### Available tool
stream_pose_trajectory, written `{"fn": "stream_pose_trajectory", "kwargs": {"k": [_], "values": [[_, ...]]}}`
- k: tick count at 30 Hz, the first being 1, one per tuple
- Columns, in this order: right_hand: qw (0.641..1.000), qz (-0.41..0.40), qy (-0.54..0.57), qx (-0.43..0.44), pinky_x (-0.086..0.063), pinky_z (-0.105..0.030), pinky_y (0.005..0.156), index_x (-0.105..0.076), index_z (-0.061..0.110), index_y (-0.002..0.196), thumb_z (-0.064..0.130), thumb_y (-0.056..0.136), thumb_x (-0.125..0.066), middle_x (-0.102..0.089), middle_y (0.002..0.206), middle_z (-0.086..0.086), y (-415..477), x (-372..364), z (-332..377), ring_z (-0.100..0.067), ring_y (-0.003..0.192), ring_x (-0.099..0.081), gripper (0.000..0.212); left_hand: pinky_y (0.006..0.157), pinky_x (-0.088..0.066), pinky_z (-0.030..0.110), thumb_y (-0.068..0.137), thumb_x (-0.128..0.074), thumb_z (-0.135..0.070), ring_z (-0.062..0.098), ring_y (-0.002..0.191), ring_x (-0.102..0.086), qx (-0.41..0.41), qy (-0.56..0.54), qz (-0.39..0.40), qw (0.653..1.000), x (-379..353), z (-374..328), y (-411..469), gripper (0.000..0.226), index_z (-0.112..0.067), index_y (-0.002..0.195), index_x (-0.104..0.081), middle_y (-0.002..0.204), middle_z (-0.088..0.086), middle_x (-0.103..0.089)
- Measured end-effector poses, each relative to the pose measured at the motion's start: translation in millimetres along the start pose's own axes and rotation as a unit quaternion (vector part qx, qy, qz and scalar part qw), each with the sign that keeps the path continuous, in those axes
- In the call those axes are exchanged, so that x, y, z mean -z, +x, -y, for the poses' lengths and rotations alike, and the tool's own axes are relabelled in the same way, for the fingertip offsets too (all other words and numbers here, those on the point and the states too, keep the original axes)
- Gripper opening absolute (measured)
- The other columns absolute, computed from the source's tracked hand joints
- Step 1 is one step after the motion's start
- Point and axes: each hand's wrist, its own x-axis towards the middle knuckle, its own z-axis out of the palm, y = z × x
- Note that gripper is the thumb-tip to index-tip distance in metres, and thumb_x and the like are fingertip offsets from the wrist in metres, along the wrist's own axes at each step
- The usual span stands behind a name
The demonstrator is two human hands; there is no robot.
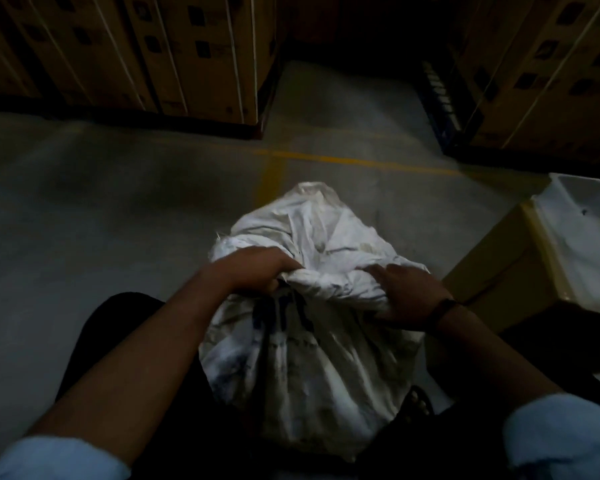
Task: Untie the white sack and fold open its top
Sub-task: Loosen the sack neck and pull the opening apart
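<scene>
A white woven sack (309,348) with faded dark print stands on the floor between my legs. Its loose top part (319,223) is crumpled and flopped away from me. At the bunched neck, my left hand (257,268) is closed on a fold of the fabric on the left side. My right hand (409,292) presses and grips the rolled fabric on the right side of the neck, and a dark band sits on that wrist. No tie or string shows; the neck between my hands is partly hidden by fingers.
Stacked cardboard cartons on dark pallets stand at the back left (136,53) and back right (548,74), with an aisle between them. A yellow floor line (361,161) crosses ahead. To the right sits an open carton holding a white basin-like object (582,230).
</scene>
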Motion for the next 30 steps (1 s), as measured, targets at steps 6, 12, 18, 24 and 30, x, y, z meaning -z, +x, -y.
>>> {"fn": "stream_pose_trajectory", "kwargs": {"k": [6,12,18,24,30], "values": [[0.962,-0.088,0.196,0.165,-0.035,-0.037,0.112,-0.028,0.021,0.15,0.065,0.078,-0.064,-0.036,0.152,0.0,-8.7,8.5,7.6,-0.016,0.139,-0.037,0.091,0.1,-0.04,0.03,0.091,-0.054,-0.013,0.015,0.129,-0.052,-0.057,0.096,-0.001,0.994,-21.9,-5.9,20.9,0.057,-0.036,0.143,-0.049,0.144,-0.009,-0.055],[0.952,0.066,0.272,0.122,-0.05,-0.02,0.079,-0.022,0.035,0.148,0.041,0.07,-0.079,-0.062,0.112,0.014,8.2,-2.7,44.3,0.001,0.085,-0.061,0.096,0.08,-0.041,0.028,0.097,-0.049,-0.017,0.02,0.12,-0.059,-0.142,0.144,-0.01,0.979,-37.2,-39.3,22.3,0.054,-0.033,0.148,-0.041,0.146,-0.006,-0.051],[0.975,0.162,0.15,0.004,-0.031,-0.024,0.106,-0.043,0.03,0.139,0.058,0.059,-0.082,-0.05,0.141,0.003,3.1,-18.2,13.1,-0.016,0.128,-0.047,0.093,0.106,-0.042,0.036,0.085,-0.051,-0.019,0.015,0.128,-0.053,-0.022,0.016,0.008,1.0,-31.3,24.6,-7.1,0.052,-0.041,0.132,-0.055,0.137,-0.011,-0.06],[0.996,0.068,0.05,0.018,-0.048,-0.039,0.096,-0.049,0.025,0.129,0.058,0.06,-0.069,-0.059,0.128,-0.005,-4.1,-22.6,12.3,-0.027,0.116,-0.058,0.079,0.104,-0.044,0.039,0.083,-0.058,-0.015,0.017,0.124,-0.055,0.026,-0.035,0.058,0.997,-37.4,32.0,-4.7,0.053,-0.037,0.131,-0.054,0.133,-0.008,-0.062],[0.945,-0.226,-0.082,0.22,-0.048,-0.049,0.092,-0.062,0.008,0.114,0.024,0.079,-0.065,-0.07,0.103,-0.011,-8.1,-37.2,33.2,-0.033,0.106,-0.062,0.039,0.094,-0.051,0.036,0.067,-0.055,-0.09,0.01,0.1,-0.063,0.012,-0.077,0.118,0.99,-23.3,-12.6,9.4,0.076,-0.03,0.113,-0.064,0.111,-0.011,-0.068]]}}
